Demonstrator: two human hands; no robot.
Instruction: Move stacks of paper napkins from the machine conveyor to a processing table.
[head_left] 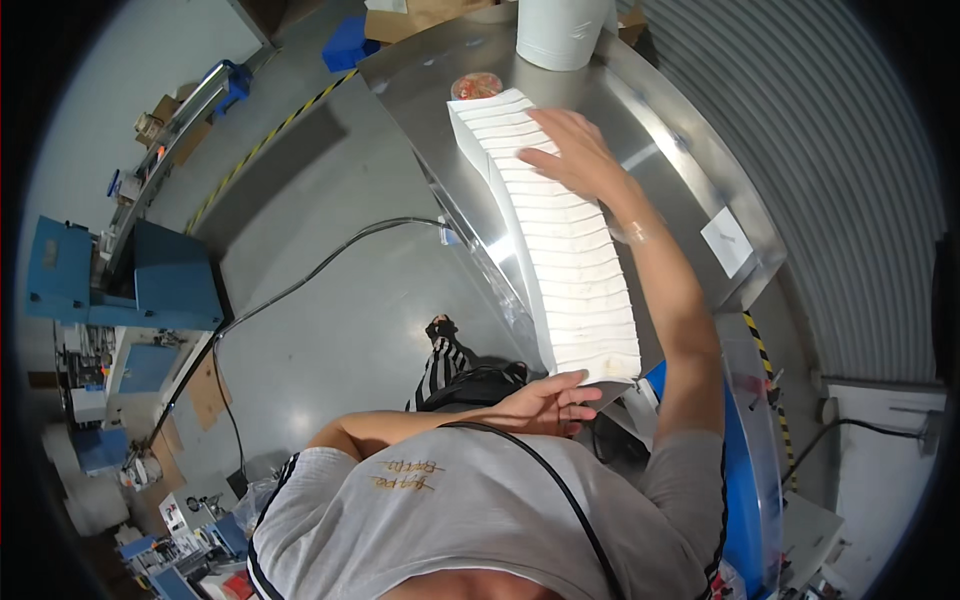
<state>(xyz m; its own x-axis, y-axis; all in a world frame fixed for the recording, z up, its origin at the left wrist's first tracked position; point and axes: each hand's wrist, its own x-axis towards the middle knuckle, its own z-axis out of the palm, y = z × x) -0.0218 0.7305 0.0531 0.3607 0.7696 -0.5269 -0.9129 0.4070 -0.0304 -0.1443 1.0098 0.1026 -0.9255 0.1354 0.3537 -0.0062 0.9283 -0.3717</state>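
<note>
A long white row of thin, closely ridged pieces [565, 235] stretches from the far part of the metal table toward my body. It has a smooth white side along its left, and I cannot tell what the pieces are. My right hand [575, 150] lies over the row's far part, fingers stretched out and thumb apart. At the near end, my left hand [548, 403] has its thumb against the edge, with the other fingers loosely spread just below. Whether those fingers reach under the row is hidden.
Beyond the row, a small clear tub of reddish bits [477, 87] and a white bucket [563, 32] stand on the metal table [672, 195]. A white card [727, 242] lies at right. A black cable [365, 235] crosses at left toward blue machines [172, 275]. Corrugated wall [800, 130] borders the right.
</note>
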